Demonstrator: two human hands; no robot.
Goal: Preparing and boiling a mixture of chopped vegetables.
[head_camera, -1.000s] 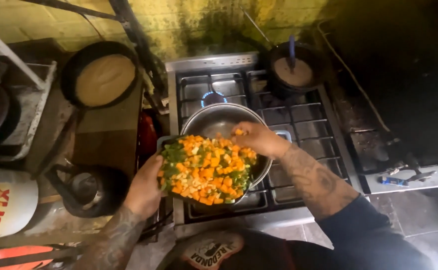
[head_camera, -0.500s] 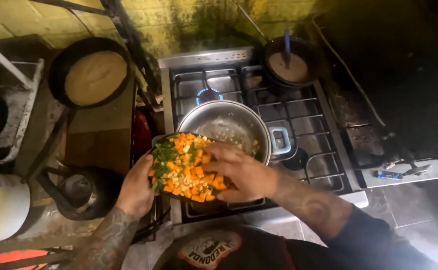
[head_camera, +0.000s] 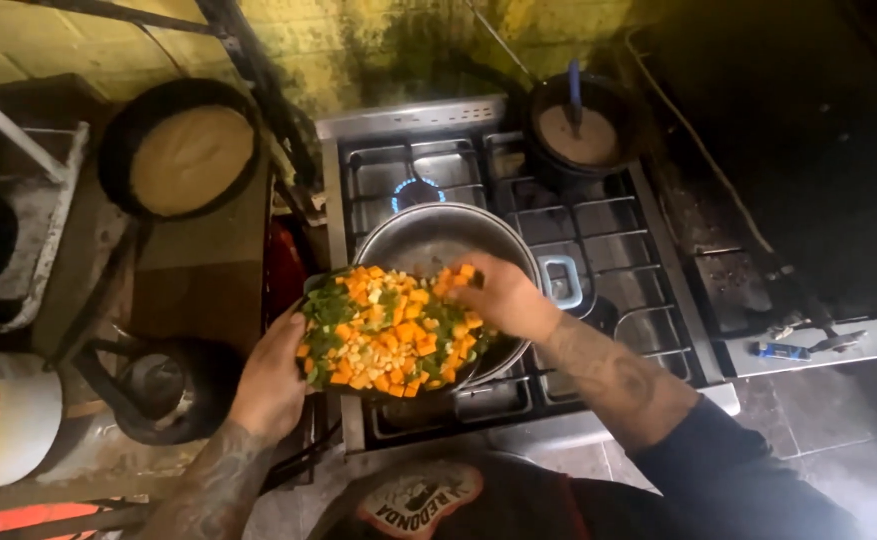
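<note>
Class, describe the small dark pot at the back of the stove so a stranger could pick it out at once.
Start at the gas stove. The small dark pot sits on its far right burner, behind the big steel pot. Unlike that one, it is black, holds brown liquid, and has a blue-handled utensil standing in it.

Steel pot [head_camera: 439, 245] sitting on the stove [head_camera: 519, 290] at centre, a plate of chopped vegetables [head_camera: 389, 330] overlapping its rim at 7 o'clock, left hand [head_camera: 274, 380] lying at the plate's 8 o'clock, right hand [head_camera: 504, 295] at its 2 o'clock. A small saucepan [head_camera: 584, 130] standing at the pot's 1 o'clock on the rear burner; a round pan [head_camera: 184, 155] lying off the stove at 10 o'clock and a kettle [head_camera: 164, 385] at 8 o'clock.
</note>
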